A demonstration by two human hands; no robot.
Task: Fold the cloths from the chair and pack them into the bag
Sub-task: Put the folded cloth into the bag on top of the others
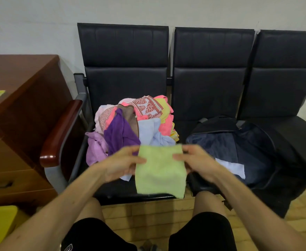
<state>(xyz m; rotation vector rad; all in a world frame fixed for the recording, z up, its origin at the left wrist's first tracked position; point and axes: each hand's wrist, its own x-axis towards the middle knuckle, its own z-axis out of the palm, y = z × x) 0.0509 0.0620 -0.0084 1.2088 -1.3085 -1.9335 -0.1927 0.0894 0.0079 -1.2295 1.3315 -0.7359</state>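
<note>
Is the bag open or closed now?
Open. The bag has its flap laid back, its blue lining shows, and a pale cloth lies inside.

The green cloth hides the fingers of the left hand and right hand behind it; its lower edge is blurred. The right edge cuts off the rightmost chair.

It looks like a waiting room or office. A row of joined black chairs stands against a plain white wall, beside a brown wooden desk, on a tiled floor
</note>
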